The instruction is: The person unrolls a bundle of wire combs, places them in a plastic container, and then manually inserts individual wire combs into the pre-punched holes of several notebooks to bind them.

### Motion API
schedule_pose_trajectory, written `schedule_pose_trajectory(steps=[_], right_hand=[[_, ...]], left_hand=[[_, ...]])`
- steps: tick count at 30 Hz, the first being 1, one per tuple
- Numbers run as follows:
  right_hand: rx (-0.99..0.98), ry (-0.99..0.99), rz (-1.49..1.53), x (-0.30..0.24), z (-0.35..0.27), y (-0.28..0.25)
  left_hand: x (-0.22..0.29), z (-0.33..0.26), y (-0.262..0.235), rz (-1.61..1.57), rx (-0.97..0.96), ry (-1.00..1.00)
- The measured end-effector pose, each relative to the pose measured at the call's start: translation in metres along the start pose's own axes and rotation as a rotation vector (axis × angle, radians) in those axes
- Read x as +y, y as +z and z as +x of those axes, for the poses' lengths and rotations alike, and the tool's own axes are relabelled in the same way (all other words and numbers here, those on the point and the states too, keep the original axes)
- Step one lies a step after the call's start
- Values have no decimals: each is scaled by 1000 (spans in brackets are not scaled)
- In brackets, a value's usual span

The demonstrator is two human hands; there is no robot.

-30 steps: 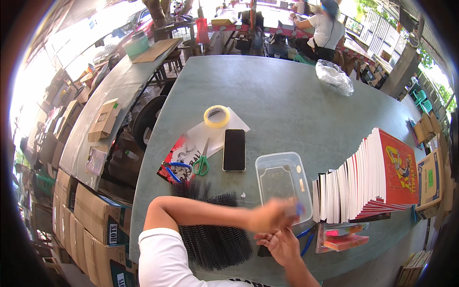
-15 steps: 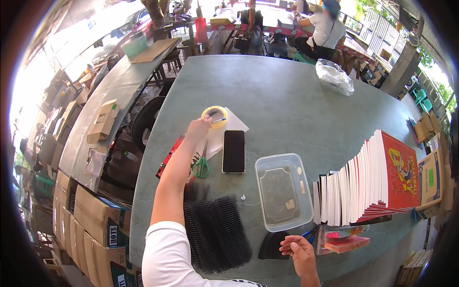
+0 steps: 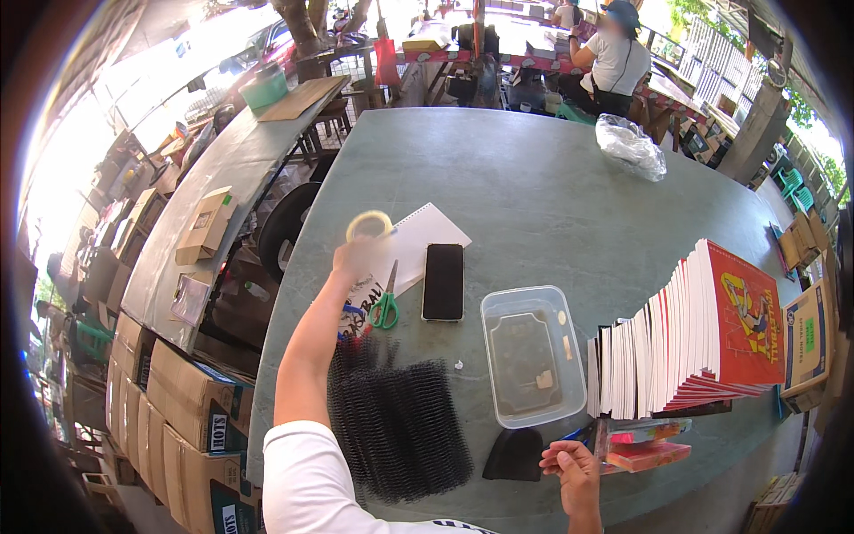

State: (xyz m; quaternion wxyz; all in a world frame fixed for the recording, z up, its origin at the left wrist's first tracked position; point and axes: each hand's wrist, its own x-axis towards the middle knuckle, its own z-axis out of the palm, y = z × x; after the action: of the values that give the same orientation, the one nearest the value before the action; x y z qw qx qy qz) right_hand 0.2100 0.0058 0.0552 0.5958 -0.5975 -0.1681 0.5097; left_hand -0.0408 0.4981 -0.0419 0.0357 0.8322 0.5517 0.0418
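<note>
My left hand is lifted over the table's left side and grips a roll of clear tape. Below it lie a white spiral notebook, green-handled scissors and a black phone. My right hand rests at the near edge with its fingers curled, beside a black object and thin red and pink booklets; I cannot make out anything in it. A pile of black spiral binding combs lies between my arms.
A clear plastic tub stands next to a leaning row of red-covered books. A crumpled plastic bag lies at the far right of the grey-green table. Cardboard boxes stack at the left. A person sits beyond the table.
My left hand went from near my right hand out to the tape roll, then lifted it off the notebook toward me. The right hand stayed at the near edge.
</note>
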Motion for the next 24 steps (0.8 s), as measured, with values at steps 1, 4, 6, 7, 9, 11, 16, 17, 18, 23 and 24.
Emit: schedule_pose_trajectory(steps=[1,4,6,7,9,11,16,17,18,23,24], right_hand=[[8,-3,-3,-1,-2,1],[-52,17,-27,-2,-8,5],[-96,23,-41,-4,-12,7],[-102,25,-39,-2,-15,7],[-32,1,-1,0,-18,1],[-24,-10,-5,-4,-27,-3],[-69,-282,-290,-39,-51,-16],[-55,-447,-452,-51,-53,-32],[17,-639,-587,-74,-55,-49],[378,-1166,-1073,-208,-63,-87],[267,-1276,-1218,-226,-50,-90]], left_hand=[[7,-5,0,-75,15,21],[25,-12,-12,-113,279,41],[25,-14,-8,-310,308,13],[25,-17,-9,-505,335,-11],[81,-34,-20,-669,12,-231],[104,-54,-25,-803,-302,-455],[40,-63,48,324,495,608],[50,-68,36,125,325,450],[62,-74,25,-63,194,271],[154,-149,-88,-203,177,287],[176,-166,-103,-290,217,370]])
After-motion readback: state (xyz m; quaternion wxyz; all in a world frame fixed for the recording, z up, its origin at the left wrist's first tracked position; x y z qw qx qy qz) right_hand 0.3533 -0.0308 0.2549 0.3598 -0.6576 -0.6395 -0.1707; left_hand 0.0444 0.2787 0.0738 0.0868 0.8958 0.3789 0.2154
